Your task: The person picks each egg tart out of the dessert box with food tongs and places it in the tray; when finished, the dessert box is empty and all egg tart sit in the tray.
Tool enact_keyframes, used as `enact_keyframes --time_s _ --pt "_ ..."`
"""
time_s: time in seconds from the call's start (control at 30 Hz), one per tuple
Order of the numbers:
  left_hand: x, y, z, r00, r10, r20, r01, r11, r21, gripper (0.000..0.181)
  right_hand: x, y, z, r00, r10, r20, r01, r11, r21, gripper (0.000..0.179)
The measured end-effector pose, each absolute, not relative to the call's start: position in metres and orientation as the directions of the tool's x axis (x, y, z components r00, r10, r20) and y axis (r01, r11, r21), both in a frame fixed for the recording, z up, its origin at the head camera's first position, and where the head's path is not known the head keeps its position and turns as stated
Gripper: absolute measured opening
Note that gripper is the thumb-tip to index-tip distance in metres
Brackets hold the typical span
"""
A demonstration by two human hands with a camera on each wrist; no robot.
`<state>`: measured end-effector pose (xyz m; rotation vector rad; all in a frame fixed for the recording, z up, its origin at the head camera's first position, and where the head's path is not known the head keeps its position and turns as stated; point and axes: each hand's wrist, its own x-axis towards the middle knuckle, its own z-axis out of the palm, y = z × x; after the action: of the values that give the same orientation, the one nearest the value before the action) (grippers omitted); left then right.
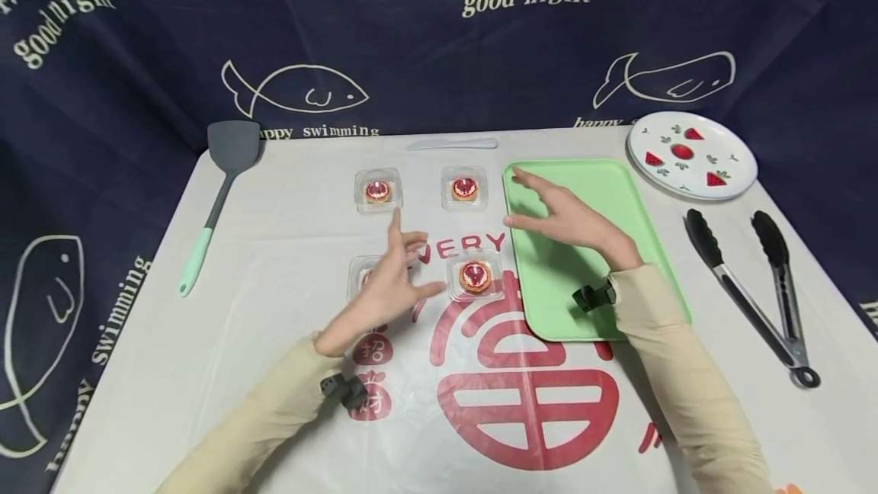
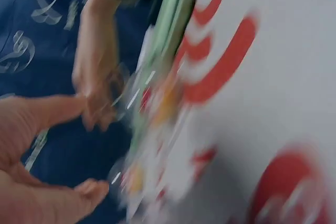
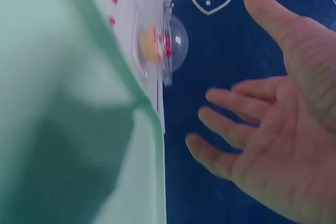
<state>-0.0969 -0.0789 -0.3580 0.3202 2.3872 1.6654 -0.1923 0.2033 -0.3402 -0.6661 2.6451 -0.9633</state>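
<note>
White table [image 1: 206, 357], both hands empty

Before a navy curtain [image 1: 411, 36], the left hand [image 1: 387, 280], fingers spread, is nearer the front-right boxed tart [image 1: 475, 277], just right of its thumb; the right hand [image 1: 576, 218], fingers parted, hangs above the green tray [image 1: 555, 315].

One high view, two close
Head looks forward-down over the fingers [image 1: 538, 183]; wrist views look past them, sharing the green tray [image 1: 597, 180].
</note>
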Motion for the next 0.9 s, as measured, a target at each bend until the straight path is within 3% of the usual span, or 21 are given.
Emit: enact_keyframes --time_s 0.5,0.73,0.9 --pt "-0.082 -0.039 -0.393 -0.935 0.339 -0.099 0.04 0.381 0.924 0.119 -0.173 0.174 -0.352 -0.636 -0.754 -0.163 -0.447 0.532 -0.719 0.085" --pt "-0.087 -0.032 -0.4 -0.939 0.335 -0.081 0.089 0.46 0.883 0.117 -0.169 0.166 -0.364 -0.605 -0.772 -0.195 -0.469 0.544 -0.696 0.094" --pt "-0.09 -0.027 -0.401 -0.951 0.296 -0.088 0.075 0.497 0.864 0.115 -0.169 0.163 -0.364 -0.6 -0.773 -0.206 -0.494 0.56 -0.665 0.09"
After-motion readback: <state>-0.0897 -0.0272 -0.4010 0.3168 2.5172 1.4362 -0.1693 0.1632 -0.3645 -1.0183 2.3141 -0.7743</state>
